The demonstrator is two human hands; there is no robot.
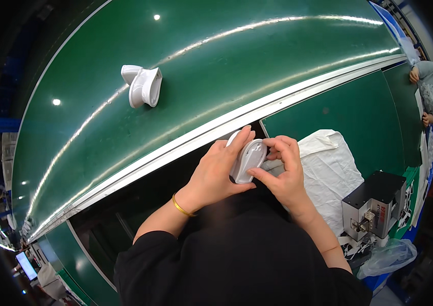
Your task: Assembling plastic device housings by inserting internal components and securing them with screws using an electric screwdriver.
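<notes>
Left grip: left hand point(215, 167) wrapping the white piece point(249, 160), thumb lying by its lower end.
Right grip: right hand point(289, 176) closing on the piece's right side, thumb and fingers spreading along it.
Hidden: left fingers covering its far-left side; inner detail washing out.
Axis: running lower left to upper right, recessed face looking toward camera.
Place: hanging between hands, left of white cloth point(331, 171).

From my remote seat, I see a long green surface point(252, 66) beyond the left hand point(215, 166), crossed by reflected light point(206, 41) (curved by the lens), a white rail point(282, 105) edging it; far left of the hand glows a screen point(26, 265).
</notes>
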